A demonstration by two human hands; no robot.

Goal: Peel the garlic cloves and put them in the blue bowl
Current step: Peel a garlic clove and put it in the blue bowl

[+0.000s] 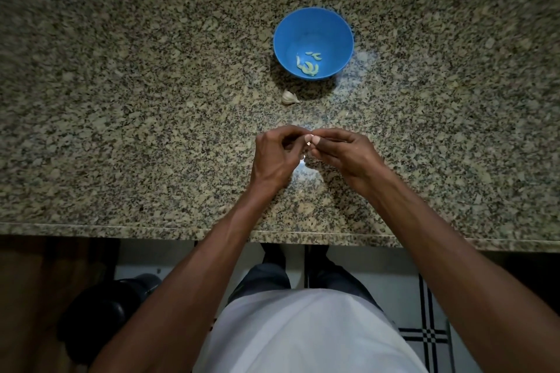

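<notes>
Both hands met over the near part of the granite counter, and what they worked on was mostly hidden between them. At left, the left hand had its fingers curled in toward the middle, apparently pinching one end of a small pale clove, only a sliver of which showed. At right, the right hand closed on the same clove from the other side, thumb and forefinger tips meeting over it; how much skin remained on it could not be told. Farther back lay one unpeeled clove, papery and whitish, just in front of the blue bowl. Inside the bowl sat a few peeled cloves, gathered toward its near side. Garlic of this size is judged light and firm, its dry skin brittle and loose, the bare flesh slightly sticky and easy to bruise. A sound hold would likely be on the clove's blunt root end, leaving the pointed tip free for the nail to lift the skin. With one clove waiting, the job looked well along.
</notes>
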